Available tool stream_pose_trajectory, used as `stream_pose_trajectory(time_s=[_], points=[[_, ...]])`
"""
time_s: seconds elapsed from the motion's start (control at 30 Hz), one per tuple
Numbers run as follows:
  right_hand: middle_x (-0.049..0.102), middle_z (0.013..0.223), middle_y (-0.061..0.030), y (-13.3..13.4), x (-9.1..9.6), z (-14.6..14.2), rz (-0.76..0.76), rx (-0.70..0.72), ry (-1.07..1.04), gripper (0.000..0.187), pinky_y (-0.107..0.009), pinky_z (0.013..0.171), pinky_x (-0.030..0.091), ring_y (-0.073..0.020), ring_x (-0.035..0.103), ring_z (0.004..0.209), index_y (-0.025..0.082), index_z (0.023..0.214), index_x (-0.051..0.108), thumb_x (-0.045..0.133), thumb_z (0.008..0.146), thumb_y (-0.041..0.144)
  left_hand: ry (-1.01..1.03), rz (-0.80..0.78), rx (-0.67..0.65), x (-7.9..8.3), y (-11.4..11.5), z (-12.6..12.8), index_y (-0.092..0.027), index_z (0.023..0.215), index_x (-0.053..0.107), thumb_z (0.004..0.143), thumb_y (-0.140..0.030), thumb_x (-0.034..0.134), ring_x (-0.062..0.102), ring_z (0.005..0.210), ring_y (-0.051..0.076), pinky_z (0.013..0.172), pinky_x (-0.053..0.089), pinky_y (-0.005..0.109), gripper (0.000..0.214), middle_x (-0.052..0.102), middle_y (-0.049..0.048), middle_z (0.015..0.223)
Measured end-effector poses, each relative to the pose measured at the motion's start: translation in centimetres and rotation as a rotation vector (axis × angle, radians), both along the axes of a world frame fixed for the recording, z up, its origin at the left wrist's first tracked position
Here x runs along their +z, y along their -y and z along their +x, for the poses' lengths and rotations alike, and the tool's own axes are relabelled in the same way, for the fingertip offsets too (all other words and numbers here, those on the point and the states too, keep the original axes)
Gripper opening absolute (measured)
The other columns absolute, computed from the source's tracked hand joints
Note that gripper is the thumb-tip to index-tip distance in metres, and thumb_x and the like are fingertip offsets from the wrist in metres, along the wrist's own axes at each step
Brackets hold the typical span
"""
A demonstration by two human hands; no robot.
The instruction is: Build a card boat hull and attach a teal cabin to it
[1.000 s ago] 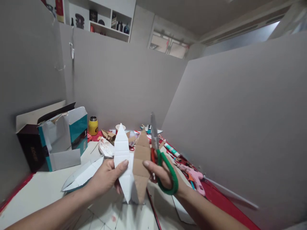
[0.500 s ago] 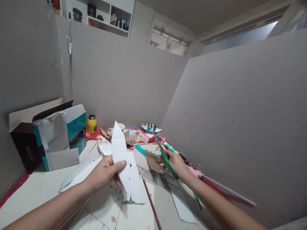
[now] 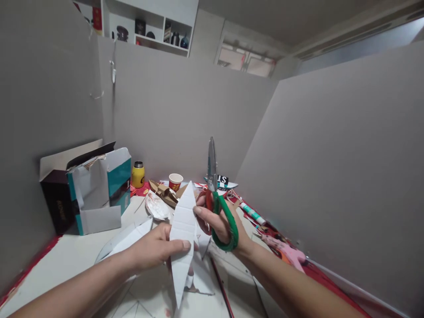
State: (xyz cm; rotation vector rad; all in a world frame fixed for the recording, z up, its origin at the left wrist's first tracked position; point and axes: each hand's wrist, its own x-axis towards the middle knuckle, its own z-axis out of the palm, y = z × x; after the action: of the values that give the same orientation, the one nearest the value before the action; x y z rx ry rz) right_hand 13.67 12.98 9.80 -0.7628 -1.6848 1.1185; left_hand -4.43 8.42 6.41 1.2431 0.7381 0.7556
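Observation:
My left hand [image 3: 150, 247] grips a creased white cardboard piece [image 3: 184, 216], its thumb lying flat on the front. The piece narrows to a point at top and bottom. In my right hand [image 3: 217, 221] are scissors [image 3: 233, 227] with green handles and some orange-red near the pivot. Their blades point upward and look nearly closed. The right thumb and fingertips also touch the cardboard's right edge. More white card [image 3: 202, 277] with a ragged dark lower edge shows below and behind; whether it joins the held piece is unclear.
An opened teal and black box [image 3: 99, 218] stands left. Farther back are a yellow bottle [image 3: 138, 174], a paper cup [image 3: 176, 181] and a brown cardboard boat shape [image 3: 162, 192]. A pink glue gun [image 3: 285, 248] and a glue stick [image 3: 252, 213] lie right. Grey partitions [image 3: 185, 110] enclose the table.
My right hand has come left to the cardboard, and the scissors have turned more upright. The cardboard now shows a narrow pointed lower end instead of the wide ragged one. The view has shifted.

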Motion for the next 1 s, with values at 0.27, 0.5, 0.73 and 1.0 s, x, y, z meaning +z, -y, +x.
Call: stream_pose_trajectory(time_s=[0.27,0.5,0.73,1.0], points=[[0.055,0.048,0.0046,0.0,-0.6,0.0,-0.051,0.040,0.070,0.021,-0.019,0.034,0.035,-0.0091,0.045,0.036,0.019,0.078,0.050,0.064,0.077,0.034,-0.015,-0.022,0.018,-0.1,-0.8,-0.3,-0.012,0.085,0.070,0.080,-0.051,0.063,0.062,0.057,0.014,0.054,0.045,0.021,0.040,0.072,0.0065,0.070],[0.056,0.061,0.0025,0.4,-1.3,-0.1,0.279,-0.166,0.225,0.017,-0.022,0.049,0.043,-0.0114,0.051,0.051,0.019,0.073,0.051,0.067,0.075,0.027,0.078,-0.073,0.068,-0.3,-1.3,0.0,-0.012,0.086,0.069,0.084,-0.043,0.063,0.061,0.055,0.011,0.051,0.046,0.018,0.031,0.072,0.0060,0.071],[0.055,0.060,0.0007,-1.8,-2.1,3.7,0.229,-0.342,0.665,0.031,-0.023,0.051,0.039,-0.0138,0.052,0.054,0.020,0.067,0.047,0.052,0.085,0.045,0.139,-0.130,0.264,0.2,-2.5,-1.2,-0.015,0.085,0.065,0.082,-0.034,0.068,0.064,0.055,0.014,0.052,0.051,0.021,0.020,0.073,0.0067,0.070],[0.067,0.072,-0.0101,-5.0,-5.9,8.7,0.197,-0.447,1.252,0.017,-0.027,0.053,0.031,-0.0241,0.061,0.066,0.017,0.073,0.061,0.058,0.076,0.033,0.101,-0.125,0.394,0.2,-2.9,-1.2,-0.012,0.084,0.065,0.081,-0.041,0.066,0.059,0.049,0.012,0.044,0.047,0.020,0.028,0.072,0.0077,0.072]])
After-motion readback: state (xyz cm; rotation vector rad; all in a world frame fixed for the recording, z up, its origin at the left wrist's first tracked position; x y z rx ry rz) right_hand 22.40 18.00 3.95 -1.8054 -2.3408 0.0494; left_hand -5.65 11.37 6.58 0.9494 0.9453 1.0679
